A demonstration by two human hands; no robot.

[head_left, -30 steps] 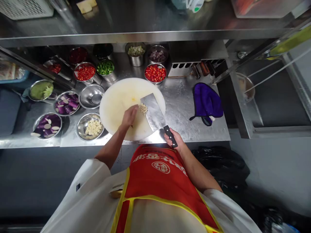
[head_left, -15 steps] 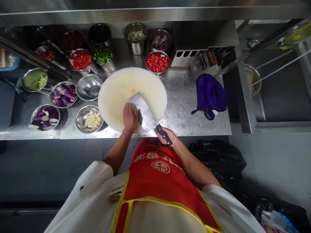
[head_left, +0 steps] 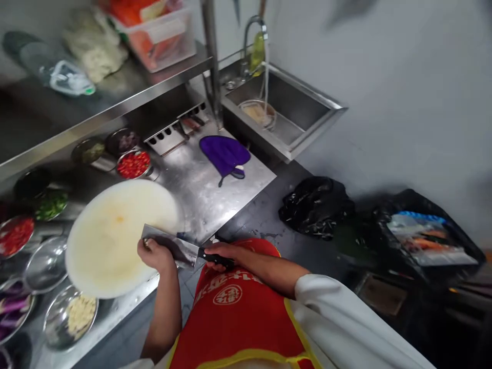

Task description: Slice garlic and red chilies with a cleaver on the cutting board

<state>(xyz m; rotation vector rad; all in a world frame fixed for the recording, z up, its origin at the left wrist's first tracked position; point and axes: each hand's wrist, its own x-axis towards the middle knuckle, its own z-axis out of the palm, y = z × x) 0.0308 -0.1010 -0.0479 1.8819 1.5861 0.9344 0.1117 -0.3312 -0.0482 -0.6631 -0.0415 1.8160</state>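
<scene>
A broad-bladed cleaver (head_left: 177, 248) is tilted over the near right edge of the round white cutting board (head_left: 103, 241). My right hand (head_left: 220, 255) is wrapped round its black handle, close to my apron. My left hand (head_left: 157, 254) is curled against the far end of the blade, with a small bit showing at the fingers that is too small to name. On the board's surface there is a faint orange stain. Left of the board stands a steel bowl of peeled garlic cloves (head_left: 80, 315), beside another steel bowl (head_left: 48, 264).
Steel containers hold chopped red chillies (head_left: 134, 164) and green peppers (head_left: 52, 204). A purple cloth mitt (head_left: 226, 156) lies on the steel counter. Water runs into a bowl in the sink (head_left: 300, 136). Black rubbish bags (head_left: 317, 207) stand on the floor at right.
My view has swung right, towards the sink and rubbish bags. Both hands and the cleaver have shifted to the board's right edge, the blade now partly past it.
</scene>
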